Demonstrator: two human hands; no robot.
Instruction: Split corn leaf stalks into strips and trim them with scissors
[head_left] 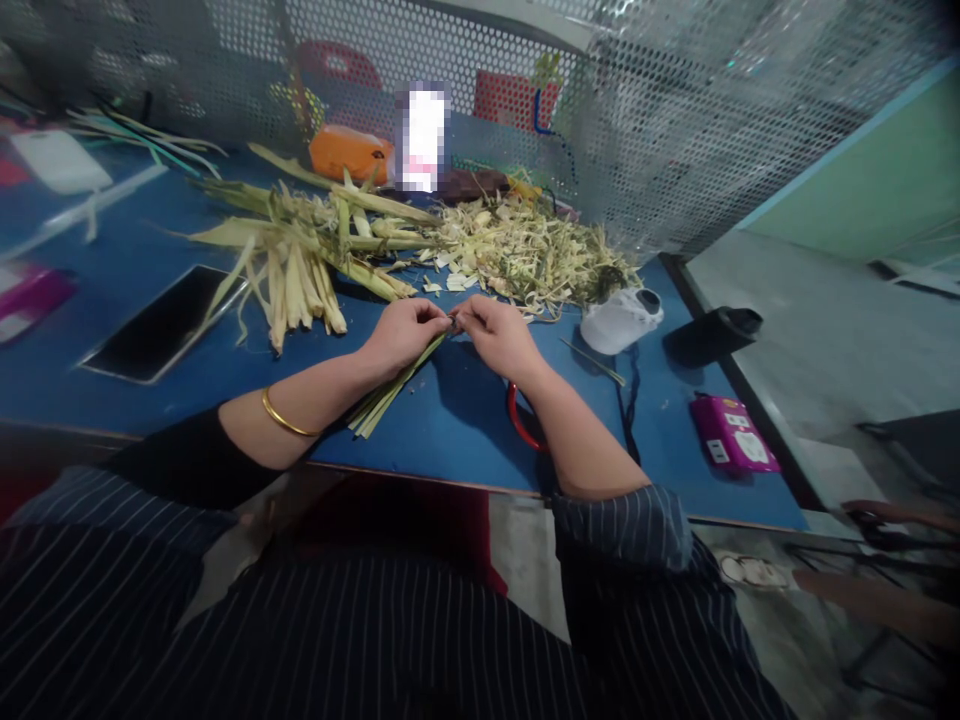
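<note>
Green leaf-strip bundle (pixel 396 392) laid slantwise on bench (pixel 457 450): loose ends near-left, by the front edge, long axis running far-right to the pinched tip. Bulk lies near-left of the fingers, beside left forearm; left hand (pixel 399 337) nearer. Tip held in closed pinch by left hand and right hand (pixel 496 338); fine detail hidden. Beyond: corn husks (pixel 296 285), shredded husk pile (pixel 536 250).

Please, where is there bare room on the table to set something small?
The blue table is bare near its front edge between the green strips and red ring, and between the dark cord and purple packet. Farther back, pale stalks and a shredded pile crowd it.
</note>
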